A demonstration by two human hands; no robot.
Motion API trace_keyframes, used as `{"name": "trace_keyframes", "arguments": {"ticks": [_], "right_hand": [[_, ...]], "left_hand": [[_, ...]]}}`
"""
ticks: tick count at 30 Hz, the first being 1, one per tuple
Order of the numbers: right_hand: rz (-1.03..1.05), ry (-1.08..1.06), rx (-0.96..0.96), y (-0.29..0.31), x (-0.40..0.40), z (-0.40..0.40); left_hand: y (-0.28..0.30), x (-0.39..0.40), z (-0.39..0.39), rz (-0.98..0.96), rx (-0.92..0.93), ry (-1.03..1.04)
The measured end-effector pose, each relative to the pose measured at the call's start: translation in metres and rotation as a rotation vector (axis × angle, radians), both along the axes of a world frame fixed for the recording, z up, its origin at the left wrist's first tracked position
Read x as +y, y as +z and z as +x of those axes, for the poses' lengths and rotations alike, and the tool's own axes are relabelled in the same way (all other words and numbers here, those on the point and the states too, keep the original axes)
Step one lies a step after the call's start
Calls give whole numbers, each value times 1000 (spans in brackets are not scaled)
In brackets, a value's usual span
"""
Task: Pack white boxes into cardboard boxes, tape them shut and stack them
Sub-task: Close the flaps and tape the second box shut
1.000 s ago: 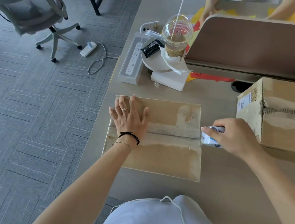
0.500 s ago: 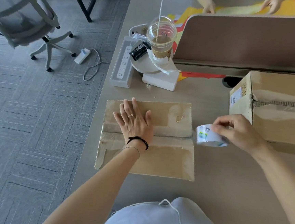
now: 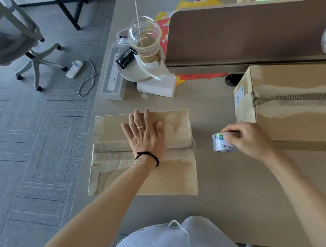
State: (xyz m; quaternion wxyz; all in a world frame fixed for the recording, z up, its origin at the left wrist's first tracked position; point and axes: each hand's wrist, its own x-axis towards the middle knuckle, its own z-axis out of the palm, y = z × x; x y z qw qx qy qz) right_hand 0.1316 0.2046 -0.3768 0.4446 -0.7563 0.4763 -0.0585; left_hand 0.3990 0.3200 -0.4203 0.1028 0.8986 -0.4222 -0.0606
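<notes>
Left hand (image 3: 144,135) lies flat with fingers spread on the closed flaps of the cardboard box (image 3: 141,154), pressing beside its centre seam. Right hand (image 3: 247,140), at three o'clock from that box and apart from it, pinches a tape roll (image 3: 222,143) just above the surface (image 3: 215,207). At three o'clock beyond it stands a larger cardboard box (image 3: 294,104), closed. At twelve o'clock sit a white box (image 3: 157,87), a plastic cup (image 3: 146,44) with a straw, and a power strip (image 3: 112,76).
</notes>
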Motion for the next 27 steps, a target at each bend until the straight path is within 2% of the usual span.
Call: {"name": "trace_keyframes", "arguments": {"ticks": [2, 4, 6, 9, 15, 21, 27], "right_hand": [[-111, 10, 76, -8, 4, 5], [-243, 33, 193, -22, 11, 11], [-319, 54, 247, -35, 17, 17], [-354, 59, 212, -46, 23, 27], [-286, 81, 212, -52, 35, 59], [-95, 15, 150, -42, 32, 80], [-28, 55, 212, -30, 29, 81]], "left_hand": [[4, -2, 3, 27, -83, -76], [10, -9, 1, 48, -178, -256], [14, -19, -16, 50, -114, -354], [12, -27, -54, 49, 32, -308], [5, -27, -66, 88, -17, -302], [5, -29, -66, 102, 9, -312], [11, -27, -63, 120, 60, -331]]}}
